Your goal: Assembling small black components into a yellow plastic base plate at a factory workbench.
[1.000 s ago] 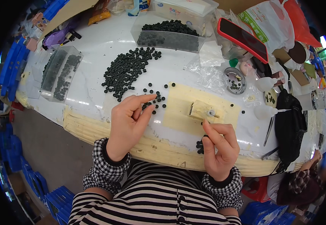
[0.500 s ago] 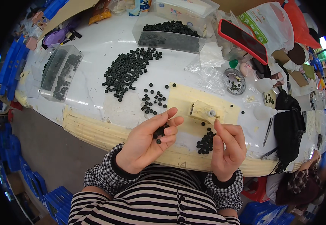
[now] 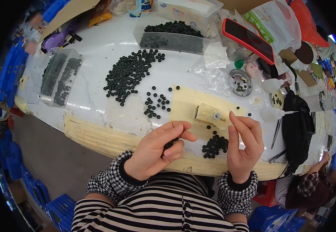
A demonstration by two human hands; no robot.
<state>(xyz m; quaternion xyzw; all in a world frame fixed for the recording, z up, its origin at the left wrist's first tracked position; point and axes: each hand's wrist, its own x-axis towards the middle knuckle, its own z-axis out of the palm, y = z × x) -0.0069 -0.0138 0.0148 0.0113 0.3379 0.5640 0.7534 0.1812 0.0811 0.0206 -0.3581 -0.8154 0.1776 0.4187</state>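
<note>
My left hand [image 3: 158,149] is closed around several small black round parts [image 3: 170,144], seen between its curled fingers and thumb. To the right, my right hand [image 3: 245,143] is raised, its index fingertip and thumb tip apart, and I see nothing between them. Its fingertips are close to a small cream-coloured block [image 3: 210,115] with a pale round peg on top and a thin metal pin at its side. The block stands on a yellowish sheet [image 3: 183,102]. Between my hands lies a small pile of black parts [image 3: 214,147].
A large heap of black parts [image 3: 127,75] spreads at the centre left, with a looser cluster [image 3: 156,104] nearer me. Clear bins of black parts stand behind [image 3: 172,40] and left [image 3: 61,77]. A red-cased phone [image 3: 248,40], squeeze bottles [image 3: 271,115] and a black bag [image 3: 296,127] crowd the right.
My right hand has moved right and slightly up, beside the cream block. My left hand's fingers have closed further over the black parts, and that hand has shifted slightly right.
</note>
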